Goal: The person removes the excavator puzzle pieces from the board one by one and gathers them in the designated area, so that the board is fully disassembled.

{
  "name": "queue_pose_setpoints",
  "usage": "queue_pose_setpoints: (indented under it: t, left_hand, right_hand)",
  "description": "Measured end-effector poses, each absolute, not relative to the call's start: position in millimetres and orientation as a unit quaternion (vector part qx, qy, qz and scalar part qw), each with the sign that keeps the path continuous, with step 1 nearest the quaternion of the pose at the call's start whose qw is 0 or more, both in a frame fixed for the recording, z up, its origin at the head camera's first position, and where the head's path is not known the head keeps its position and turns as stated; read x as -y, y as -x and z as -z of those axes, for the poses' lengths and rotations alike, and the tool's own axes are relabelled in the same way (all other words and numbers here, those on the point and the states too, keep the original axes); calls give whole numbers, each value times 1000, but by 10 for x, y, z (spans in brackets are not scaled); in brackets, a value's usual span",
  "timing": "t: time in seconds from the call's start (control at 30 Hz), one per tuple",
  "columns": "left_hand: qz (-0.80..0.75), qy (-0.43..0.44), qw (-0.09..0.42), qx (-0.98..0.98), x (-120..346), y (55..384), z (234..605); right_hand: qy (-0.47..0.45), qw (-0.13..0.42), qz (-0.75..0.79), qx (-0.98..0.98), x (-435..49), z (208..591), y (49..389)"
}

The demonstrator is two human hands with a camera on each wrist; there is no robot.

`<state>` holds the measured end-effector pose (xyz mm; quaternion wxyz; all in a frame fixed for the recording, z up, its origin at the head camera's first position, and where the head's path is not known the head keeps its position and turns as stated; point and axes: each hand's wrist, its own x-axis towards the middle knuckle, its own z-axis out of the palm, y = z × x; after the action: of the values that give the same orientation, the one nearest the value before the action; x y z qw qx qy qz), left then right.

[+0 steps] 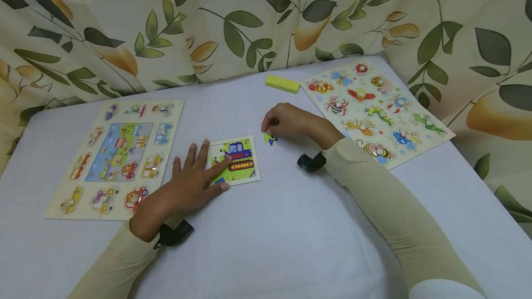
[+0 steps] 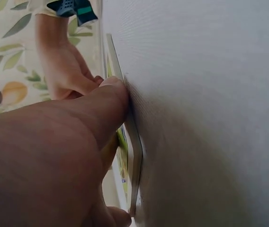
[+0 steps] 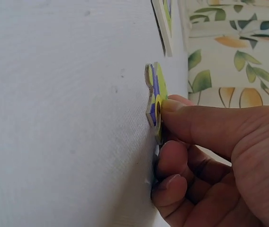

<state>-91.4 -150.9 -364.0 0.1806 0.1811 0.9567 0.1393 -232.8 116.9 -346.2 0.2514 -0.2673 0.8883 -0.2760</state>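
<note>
Puzzle piece [image 3: 154, 97], pinched in the right hand [image 1: 287, 121], could slip; the flat left hand [image 1: 189, 183] steadies the small puzzle board [image 1: 236, 159].

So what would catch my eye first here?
Probably the small bulldozer puzzle at the table's middle, the left hand lying flat across it. Just right of it, the right hand pinches a loose puzzle piece. Two bigger picture boards, vehicles and insects, flank them.

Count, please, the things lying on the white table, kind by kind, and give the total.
Large peg puzzle boards: 2 (vehicles board, insects board)
Small bulldozer puzzle: 1
Loose puzzle piece: 1
Yellow block: 1
Total: 5
</note>
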Motion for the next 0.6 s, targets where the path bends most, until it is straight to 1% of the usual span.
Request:
queue_pose_setpoints:
  t: [0.47,0.6]
  left_hand:
    - [-157,-211,173,-949,1364,954,3582]
    - [-153,-208,180,-949,1317,967,3567]
  right_hand:
    - [246,244,283,-895,-1163,3438,2284]
    - [250,242,275,-896,-1156,3438,2288]
